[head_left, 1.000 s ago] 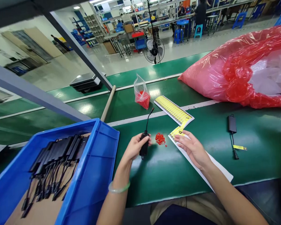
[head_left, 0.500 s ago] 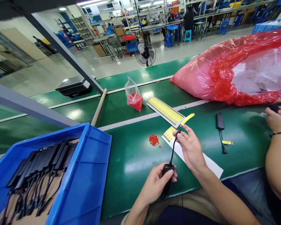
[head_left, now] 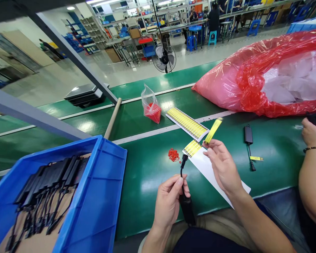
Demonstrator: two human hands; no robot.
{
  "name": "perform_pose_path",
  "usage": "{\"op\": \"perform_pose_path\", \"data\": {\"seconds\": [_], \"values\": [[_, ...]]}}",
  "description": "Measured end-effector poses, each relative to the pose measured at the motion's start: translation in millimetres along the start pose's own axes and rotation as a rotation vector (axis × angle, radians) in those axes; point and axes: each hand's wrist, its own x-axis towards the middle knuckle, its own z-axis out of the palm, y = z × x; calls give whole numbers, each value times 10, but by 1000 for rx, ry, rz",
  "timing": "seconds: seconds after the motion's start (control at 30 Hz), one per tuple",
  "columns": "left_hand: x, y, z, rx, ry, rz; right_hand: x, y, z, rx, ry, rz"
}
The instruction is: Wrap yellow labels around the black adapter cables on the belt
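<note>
The table point(head_left: 144, 182) was deep green, crossed by pale stripes; the tub point(head_left: 100, 196) at left was bright blue — its adapters point(head_left: 55, 175) black. The label sheet point(head_left: 186, 123) showed yellow rows edged black and white — the rings point(head_left: 173, 155) were red, the far-right sack point(head_left: 226, 80) glossy pinkish red.

Both hands point(head_left: 196, 181) raised, fingers pinched.

Pinching the cable point(head_left: 181, 172) of a black module point(head_left: 187, 211) with the left hand point(head_left: 169, 198), holding up a yellow label point(head_left: 213, 130) with the right hand point(head_left: 224, 167), above a green bench point(head_left: 144, 182), near red rings point(head_left: 173, 155) and label sheets point(head_left: 186, 123), beside a blue bin point(head_left: 102, 189)
</note>
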Motion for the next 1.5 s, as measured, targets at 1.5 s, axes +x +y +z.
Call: {"op": "perform_pose_path", "data": {"seconds": [1.5], "values": [[-75,-89,-77,177,57,169,-205,-181,132,-805,-478,-197]]}}
